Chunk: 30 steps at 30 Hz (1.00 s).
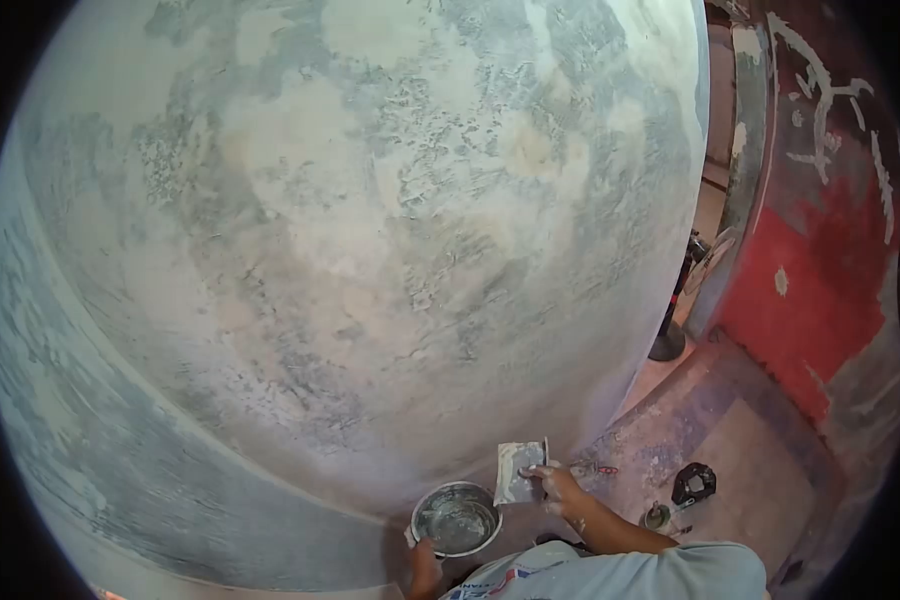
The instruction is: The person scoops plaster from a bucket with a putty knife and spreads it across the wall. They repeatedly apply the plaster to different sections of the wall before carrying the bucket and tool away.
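In the head view, my left hand point(423, 557) grips the near left rim of a round metal bowl point(457, 518), whose inside is smeared with grey-white plaster. My right hand point(558, 486) holds a flat plastering trowel point(516, 472) just above and right of the bowl, with its fingers against the plate. White plaster coats the trowel's left and top edges. Ahead of both hands rises a large wall point(370, 230) with patchy white and grey plaster. My right fingers also carry traces of plaster.
A red-handled tool point(606, 469) lies on the floor right of my right hand. Further right are a black ring-shaped object point(694, 485) and a small round container point(656, 516). A doorway opens at the wall's right edge, beside a red-painted wall point(810, 300).
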Each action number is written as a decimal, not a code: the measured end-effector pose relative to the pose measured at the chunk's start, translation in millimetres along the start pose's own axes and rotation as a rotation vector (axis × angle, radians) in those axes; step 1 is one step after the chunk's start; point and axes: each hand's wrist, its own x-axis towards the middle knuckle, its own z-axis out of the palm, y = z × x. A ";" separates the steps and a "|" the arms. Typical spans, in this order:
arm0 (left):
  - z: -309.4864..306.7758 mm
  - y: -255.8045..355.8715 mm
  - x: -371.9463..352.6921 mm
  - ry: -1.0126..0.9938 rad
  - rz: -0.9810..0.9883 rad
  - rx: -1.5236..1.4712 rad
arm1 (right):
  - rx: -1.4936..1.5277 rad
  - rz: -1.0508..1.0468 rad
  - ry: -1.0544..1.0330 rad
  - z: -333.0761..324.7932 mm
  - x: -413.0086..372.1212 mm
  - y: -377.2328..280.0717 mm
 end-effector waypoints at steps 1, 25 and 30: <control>1.1 -2.5 1.6 -0.003 0.013 0.003 | 0.003 -0.009 -0.008 -0.5 4.3 1.0; 43.4 106.4 -71.1 -0.046 -0.007 -0.055 | -1.716 -2.288 0.941 215.0 -101.0 -240.2; -18.1 95.2 -49.1 -0.008 -0.035 -0.012 | -1.046 -2.009 0.356 194.5 -169.4 -275.1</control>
